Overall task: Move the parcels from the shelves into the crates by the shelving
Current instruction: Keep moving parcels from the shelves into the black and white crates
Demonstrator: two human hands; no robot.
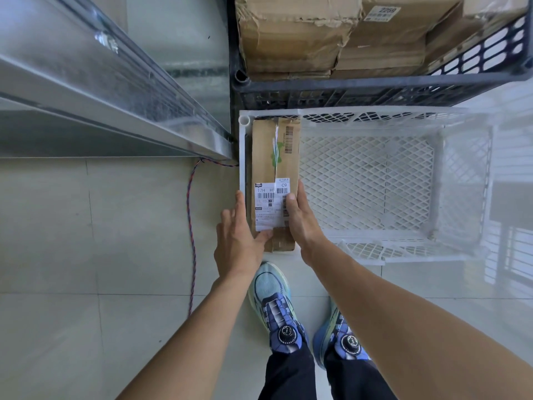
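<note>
I have the parcel [274, 168] in both hands over the white crate [403, 114], running lengthways along its left wall, far end in the far-left corner and near end over the near rim. My right hand [302, 223] clasps the right edge, thumb across the top by the label, its fingers out of sight down the side. My left hand [239, 241] lies with straight fingers along the left edge, just above the crate wall, and its thumb on the top face; I judge it to be steadying rather than clasping. I cannot tell whether the far end already rests on the mesh floor.

The step, as I read it, is setting this parcel down. To do it well I would lower the far end first, tight to the left wall, so the rest of the floor is free for more parcels. The left fingers sit between parcel and wall, so I would draw them up and out before the near end drops, or they get pinched. The right hand can carry the weight until then, then let the near end down inside the rim, not on it. A flat, snug lie matters: a parcel propped on the rim would tip.

The dark crate [375, 85] beyond looks full of boxes [288, 33], so this white one should take what follows. The shelf [115, 90] stands just left, and a cable [190, 226] trails on the floor beside my left foot; I would mind it when turning back
</note>
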